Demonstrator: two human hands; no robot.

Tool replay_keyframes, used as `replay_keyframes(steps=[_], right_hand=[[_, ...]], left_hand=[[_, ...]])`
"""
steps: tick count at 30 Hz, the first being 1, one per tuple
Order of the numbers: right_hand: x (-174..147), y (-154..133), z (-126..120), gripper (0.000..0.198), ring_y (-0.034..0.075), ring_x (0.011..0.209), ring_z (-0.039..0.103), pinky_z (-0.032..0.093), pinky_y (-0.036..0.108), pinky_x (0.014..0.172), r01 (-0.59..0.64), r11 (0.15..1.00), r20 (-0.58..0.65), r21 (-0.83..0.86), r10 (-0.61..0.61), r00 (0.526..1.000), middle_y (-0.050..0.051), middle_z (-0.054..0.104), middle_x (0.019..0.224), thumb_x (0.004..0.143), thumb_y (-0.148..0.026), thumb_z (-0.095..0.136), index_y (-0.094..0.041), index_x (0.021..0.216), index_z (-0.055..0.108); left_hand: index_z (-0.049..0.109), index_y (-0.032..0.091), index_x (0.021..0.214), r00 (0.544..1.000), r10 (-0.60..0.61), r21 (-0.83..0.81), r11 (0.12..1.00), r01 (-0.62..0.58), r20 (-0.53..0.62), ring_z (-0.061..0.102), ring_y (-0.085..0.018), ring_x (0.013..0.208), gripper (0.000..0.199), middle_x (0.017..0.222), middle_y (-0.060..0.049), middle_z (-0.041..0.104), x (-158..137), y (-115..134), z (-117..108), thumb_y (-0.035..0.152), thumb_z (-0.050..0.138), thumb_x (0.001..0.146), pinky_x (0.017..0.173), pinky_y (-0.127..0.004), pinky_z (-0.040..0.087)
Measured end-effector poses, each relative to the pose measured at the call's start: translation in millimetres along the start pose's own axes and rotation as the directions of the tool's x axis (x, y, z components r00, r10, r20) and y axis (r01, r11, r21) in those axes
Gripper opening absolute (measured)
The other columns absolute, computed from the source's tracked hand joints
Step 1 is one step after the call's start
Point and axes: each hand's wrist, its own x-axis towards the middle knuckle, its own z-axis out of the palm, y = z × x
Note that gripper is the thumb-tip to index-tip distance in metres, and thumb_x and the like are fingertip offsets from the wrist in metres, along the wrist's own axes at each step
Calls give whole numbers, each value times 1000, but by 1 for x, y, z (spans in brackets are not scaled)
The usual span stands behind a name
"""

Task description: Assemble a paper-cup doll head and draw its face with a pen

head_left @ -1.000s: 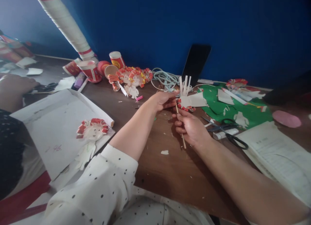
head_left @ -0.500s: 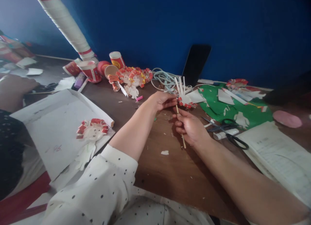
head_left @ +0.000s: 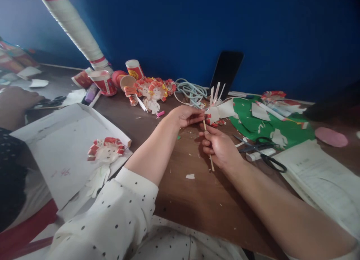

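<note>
My right hand [head_left: 221,147] is closed around a thin wooden stick [head_left: 212,164], which slants up between its fingers. The stick's upper end meets the fingertips of my left hand [head_left: 189,117]. Those fingers are pinched at the near side of a white paper cutout [head_left: 214,112] with red curled bits along its lower edge. Several narrow white strips [head_left: 216,93] stand up from the cutout. How the stick and cutout touch is hidden by my fingers.
Scissors [head_left: 271,162] and a white tube [head_left: 260,155] lie right of my right hand, near green paper [head_left: 253,119]. A black phone [head_left: 226,72] leans on the wall. Paper cups [head_left: 104,83] and finished cutouts [head_left: 153,91] stand left. Another person's hand [head_left: 19,102] is far left.
The paper cutout has turned in my left hand: its strips lean further right and less of the red curls shows. My right hand keeps its hold on the stick.
</note>
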Motion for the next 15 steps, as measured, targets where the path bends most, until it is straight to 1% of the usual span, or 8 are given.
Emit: replay_keyframes(steps=[3,5,12,15], right_hand=[[0,0,0,24,3,44,35,16,14,34,1,1000,-2,-12,-1,1000,-1,54,74,71,-8,56,-19,92,61],[0,1,1,25,3,45,34,16,14,34,-1,1000,-7,-11,1,1000,-1,54,73,71,-8,56,-19,93,62],[0,1,1,25,3,44,35,16,13,33,-4,1000,-16,7,5,1000,-2,54,72,73,-8,54,-18,95,62],[0,1,2,25,3,45,35,17,13,33,2,1000,-16,2,-2,1000,-1,54,72,74,-8,53,-17,95,63]], left_hand=[[67,6,75,996,70,207,975,-79,52,60,-8,51,8,60,-6,64,2,1,0,0,63,79,51,-14,53],[67,7,73,996,81,261,961,-90,45,57,-6,48,8,56,-4,63,3,1,0,3,64,79,47,-12,50],[62,9,63,994,103,301,948,-106,26,52,-4,42,16,51,-1,59,4,0,3,7,69,77,42,-10,44],[60,10,60,993,114,304,946,-114,18,51,-3,40,18,50,0,58,3,-1,4,8,73,73,41,-10,42]])
